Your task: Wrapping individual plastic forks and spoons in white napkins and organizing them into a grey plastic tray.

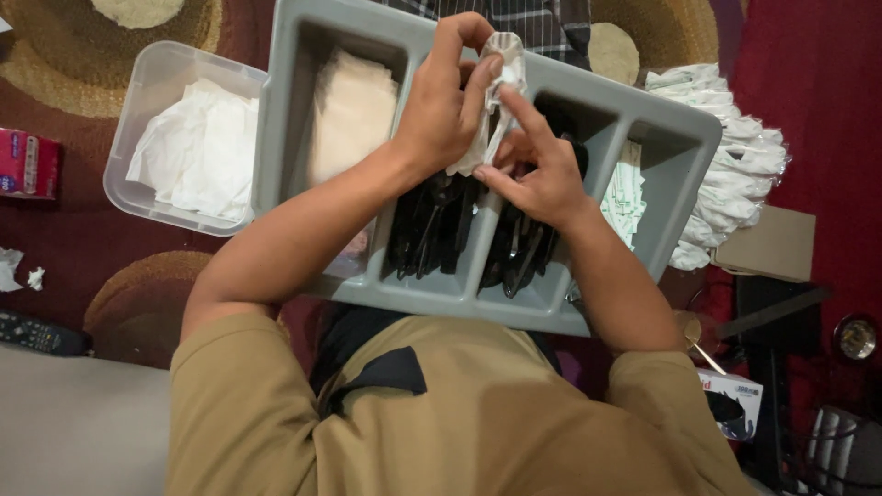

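**Both hands on a white napkin over the grey cutlery tray**

I see my left hand (pixel 446 115) and right hand (pixel 542 179) meeting above the middle of a grey divided tray (pixel 276 119) that rests across my lap. Between them is a white napkin (pixel 496 87), bunched into a narrow roll and standing roughly upright. The left fingers (pixel 459 32) are curled shut around its upper part, thumb pressed to the front. The right fingers (pixel 519 106) are partly closed: the index points up toward 11 o'clock along the napkin, and the rest pinch its lower end. Whether anything is wrapped inside the napkin, I cannot tell.

Directly below the hands, toward 6 o'clock, two tray compartments hold black plastic cutlery (pixel 432 230). The compartment at 9 o'clock from the hands holds a stack of cream napkins (pixel 354 115). The one at 3 o'clock holds small white-and-green packets (pixel 627 193).

Beyond the tray at 9 o'clock sits a clear plastic tub (pixel 147 83) of loose white napkins, touching the tray's edge. At 3 o'clock, beside the tray, lies a row of wrapped white bundles (pixel 735 161) in clear plastic. All of this is on a dark red patterned rug (pixel 73 230).
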